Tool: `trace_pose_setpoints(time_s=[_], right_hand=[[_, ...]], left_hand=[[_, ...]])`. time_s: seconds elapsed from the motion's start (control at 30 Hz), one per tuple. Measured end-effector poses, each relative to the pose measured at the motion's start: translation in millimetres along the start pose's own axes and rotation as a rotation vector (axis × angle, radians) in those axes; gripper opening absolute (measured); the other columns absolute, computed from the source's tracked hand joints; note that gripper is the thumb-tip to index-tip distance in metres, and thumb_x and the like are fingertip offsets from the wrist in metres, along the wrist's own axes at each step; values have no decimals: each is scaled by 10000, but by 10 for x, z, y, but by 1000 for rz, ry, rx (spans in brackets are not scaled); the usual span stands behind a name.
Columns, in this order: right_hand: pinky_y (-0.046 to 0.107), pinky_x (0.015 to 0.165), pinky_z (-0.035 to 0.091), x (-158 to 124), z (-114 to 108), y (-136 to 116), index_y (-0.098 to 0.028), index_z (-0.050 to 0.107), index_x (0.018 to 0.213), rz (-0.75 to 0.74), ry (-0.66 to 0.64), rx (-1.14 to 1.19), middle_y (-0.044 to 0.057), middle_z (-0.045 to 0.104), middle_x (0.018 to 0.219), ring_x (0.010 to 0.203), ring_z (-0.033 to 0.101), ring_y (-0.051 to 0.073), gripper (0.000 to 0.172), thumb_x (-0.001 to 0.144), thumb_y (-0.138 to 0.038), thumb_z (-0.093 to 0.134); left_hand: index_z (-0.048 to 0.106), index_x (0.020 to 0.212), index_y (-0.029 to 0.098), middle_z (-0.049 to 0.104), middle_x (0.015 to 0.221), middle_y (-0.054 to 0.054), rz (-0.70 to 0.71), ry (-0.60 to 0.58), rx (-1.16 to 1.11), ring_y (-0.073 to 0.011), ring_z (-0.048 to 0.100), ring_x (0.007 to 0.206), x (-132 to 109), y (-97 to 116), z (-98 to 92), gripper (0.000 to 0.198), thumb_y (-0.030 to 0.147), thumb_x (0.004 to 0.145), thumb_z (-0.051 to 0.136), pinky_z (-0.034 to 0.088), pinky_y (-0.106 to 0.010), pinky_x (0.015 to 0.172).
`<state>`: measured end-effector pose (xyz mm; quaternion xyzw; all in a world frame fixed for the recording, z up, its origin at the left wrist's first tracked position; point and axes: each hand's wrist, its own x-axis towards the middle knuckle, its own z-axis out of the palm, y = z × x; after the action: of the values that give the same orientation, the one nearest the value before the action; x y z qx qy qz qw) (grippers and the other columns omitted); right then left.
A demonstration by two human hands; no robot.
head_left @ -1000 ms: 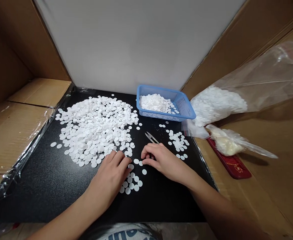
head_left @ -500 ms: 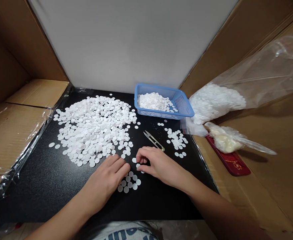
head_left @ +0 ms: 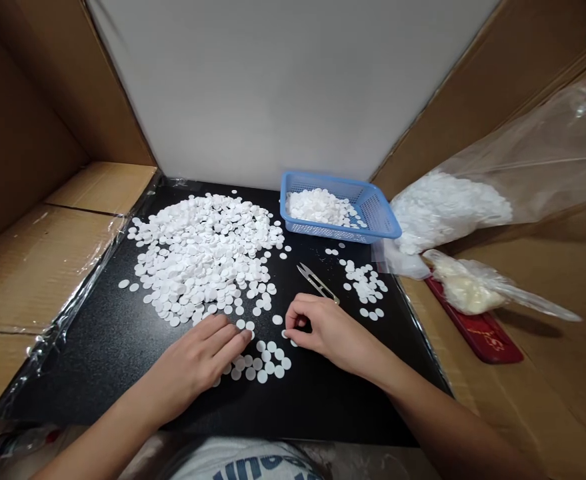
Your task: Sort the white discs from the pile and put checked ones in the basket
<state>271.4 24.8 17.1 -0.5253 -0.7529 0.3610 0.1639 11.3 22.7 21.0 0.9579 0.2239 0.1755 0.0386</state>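
Small round white discs (head_left: 207, 253) lie in a wide heap on the black table. My left hand (head_left: 205, 353) rests palm down at the heap's near edge, fingers stretched forward, their tips touching or just over a few discs. Beside and partly under it is a loose group of flat discs (head_left: 263, 376). To the right, my right hand (head_left: 325, 327) has thumb and forefinger pinched together on a white disc (head_left: 286, 333), low over the table. Another disc shows just beneath the thumb. Thread snips (head_left: 317, 282) lie behind the right hand, their near end partly covered by it.
A blue plastic basket (head_left: 343, 233) with white discs stands at the back. A smaller disc pile (head_left: 365, 283) lies right of the snips. Beyond the right edge are a clear bag of discs (head_left: 453, 207), a small tied bag (head_left: 467, 290) and a red case (head_left: 493, 343).
The view has shifted slightly. My left hand has drawn back to the left, uncovering more discs. My right thumb and forefinger, apart before, have closed on a disc.
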Motion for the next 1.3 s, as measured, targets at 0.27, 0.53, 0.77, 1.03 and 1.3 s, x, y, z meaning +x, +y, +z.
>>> trace_pose_setpoints(time_s=[0.27, 0.53, 0.77, 1.03, 1.3], right_hand=[[317, 781, 443, -56, -1, -123, -193, 602, 836, -317, -135, -185, 12, 628, 864, 835, 569, 175, 128, 928, -106, 620], [280, 706, 485, 51, 52, -7, -199, 632, 986, -42, 43, -24, 20, 601, 930, 779, 594, 146, 143, 891, -95, 652], [215, 532, 468, 27, 176, -140, -192, 619, 812, 10, -96, 235, -12, 555, 860, 573, 562, 81, 116, 922, -157, 614], [271, 657, 502, 238, 192, -51, -217, 617, 939, -129, 212, -29, 9, 573, 869, 709, 582, 146, 74, 907, -150, 628], [241, 598, 456, 244, 209, -12, -211, 616, 854, -92, 215, 90, -19, 600, 774, 628, 541, 119, 91, 865, -128, 652]], left_hand=[[623, 1110, 183, 658, 998, -67, -229, 33, -110, -199, 591, 884, -173, -2, 119, 227, 92, 988, 454, 509, -328, 788], [583, 1310, 178, 659, 1297, -94, -222, 40, -91, -256, 585, 1231, -143, 110, 272, 314, 273, 1026, 488, 537, -449, 1001], [650, 1196, 221, 700, 1221, -50, -180, -44, -263, -226, 605, 1196, -178, 163, 142, 234, 213, 1011, 507, 553, -389, 973], [634, 1081, 196, 641, 986, -56, -339, -1, -235, -218, 589, 896, 75, -11, 90, 167, 143, 984, 509, 519, -364, 752], [662, 910, 156, 623, 907, -70, -182, 30, 8, -247, 559, 853, 327, -140, 288, 89, 117, 926, 583, 480, -376, 699]])
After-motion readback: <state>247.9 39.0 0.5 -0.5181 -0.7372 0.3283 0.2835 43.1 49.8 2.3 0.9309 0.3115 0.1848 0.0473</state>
